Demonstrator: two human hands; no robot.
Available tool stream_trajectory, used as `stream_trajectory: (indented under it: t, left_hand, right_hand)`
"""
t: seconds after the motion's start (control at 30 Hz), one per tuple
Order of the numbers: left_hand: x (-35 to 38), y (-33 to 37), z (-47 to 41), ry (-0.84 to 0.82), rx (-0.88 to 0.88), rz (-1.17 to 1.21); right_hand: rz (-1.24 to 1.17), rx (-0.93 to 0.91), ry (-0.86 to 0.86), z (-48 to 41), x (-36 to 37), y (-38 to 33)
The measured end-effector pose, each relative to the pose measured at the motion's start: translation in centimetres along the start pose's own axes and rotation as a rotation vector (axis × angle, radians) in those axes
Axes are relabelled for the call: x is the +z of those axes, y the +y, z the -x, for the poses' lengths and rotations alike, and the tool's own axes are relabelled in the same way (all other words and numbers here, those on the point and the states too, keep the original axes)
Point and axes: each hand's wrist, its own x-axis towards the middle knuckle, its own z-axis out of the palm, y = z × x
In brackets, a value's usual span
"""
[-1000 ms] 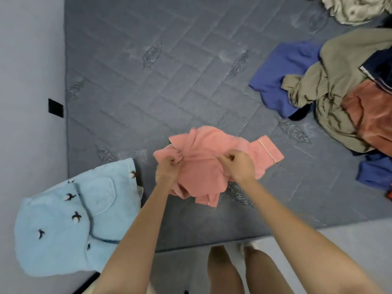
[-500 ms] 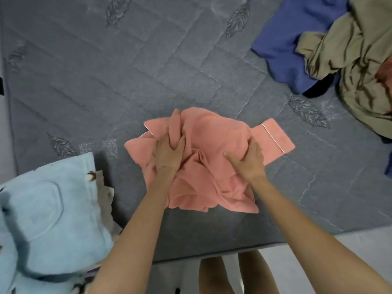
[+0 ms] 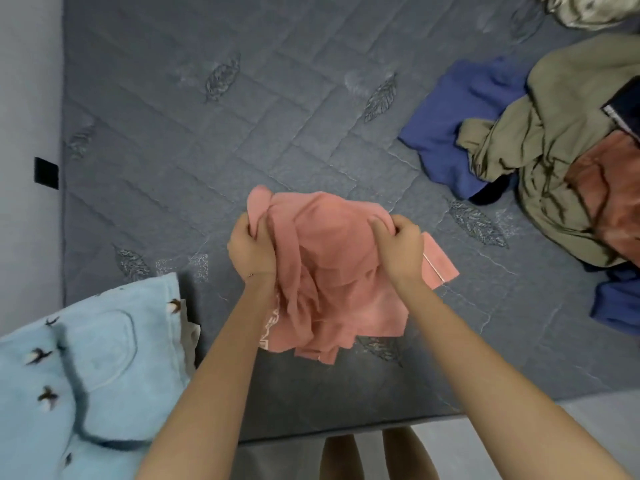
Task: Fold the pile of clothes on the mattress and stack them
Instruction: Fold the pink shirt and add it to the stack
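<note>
Left hand (image 3: 251, 251) and right hand (image 3: 398, 249), fingers curled round pink garment (image 3: 332, 265).

A pale grey wall (image 3: 27, 81) stood at my left, bearing a black square (image 3: 46, 170); pale floor (image 3: 609, 417) bordered the mattress (image 3: 242, 133).

left hand (image 3: 251, 252), right hand (image 3: 398, 245): flat press to grip on pink garment (image 3: 332, 265)

1. A home bedroom: a grey quilted mattress (image 3: 242, 133), stitched with leaf motifs, fills most of the view and butts against a pale wall (image 3: 27, 98).
2. A loose pile of clothes (image 3: 554, 150) lies on its right side, and a light blue bird-print garment (image 3: 97, 358) at its near left corner.
3. Bare legs (image 3: 339, 459) stand on a pale floor (image 3: 571, 420) at the mattress edge.
</note>
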Motion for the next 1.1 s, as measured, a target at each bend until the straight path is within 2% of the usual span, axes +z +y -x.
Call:
stream_trajectory:
  t: [0.1,0.2,0.4,0.47,0.53,0.6,0.67,0.73,0.8,0.83,0.9,1.0,1.1]
  left_hand:
    - [-1.5,3.7,-1.8,0.086,0.139,0.109]
    - [-2.8,5.5,-2.9,0.124,0.206,0.166]
    - [-3.0,2.1,-1.7,0.038,0.147,0.089]
    - [-2.8,-0.1,-0.2,-0.056,0.07,-0.013]
    - [-2.5,-2.6,1.6,-0.227,0.009,-0.166]
    - [-2.2,-5.4,3.5,-0.472,0.094,-0.375]
    - [-2.0,-7.4,5.2,-0.711,0.226,-0.406]
    - [-2.0,-8.9,6.7,-0.844,0.389,-0.309]
    - [-2.2,-10.2,7.7,-0.856,0.526,-0.311]
    - [-2.3,-10.5,7.9,-0.842,0.529,-0.309]
    - [-2.4,-10.7,7.9,-0.828,0.463,-0.257]
    - [-2.7,-10.2,7.3,-0.779,0.397,-0.181]
    - [-3.5,-9.6,5.8,-0.655,0.141,-0.095]
  right_hand:
    - [-0.088,-0.073,0.084,-1.0,-1.1,-5.0]
    - [-0.122,-0.121,0.12,-1.9,-1.7,-7.3]
    - [-0.086,-0.145,0.018,-0.5,-0.3,-5.0]
    - [0.033,-0.083,-0.051,0.2,0.2,-2.2]
    - [0.174,0.09,-0.13,1.1,0.3,1.1]
    - [0.253,0.232,-0.177,2.3,-0.1,3.6]
    - [0.235,0.268,-0.152,3.0,-0.6,4.3]
    - [0.215,0.146,-0.13,2.9,-0.3,3.8]
    - [0.23,0.002,-0.196,2.8,0.7,2.7]
    - [0.263,-0.063,-0.268,2.8,1.3,1.9]
    - [0.329,-0.189,-0.416,2.9,3.1,0.7]
    - [0.455,-0.397,-0.546,3.1,6.3,-0.2]
    - [0.531,-0.448,-0.613,3.4,8.8,-0.2]
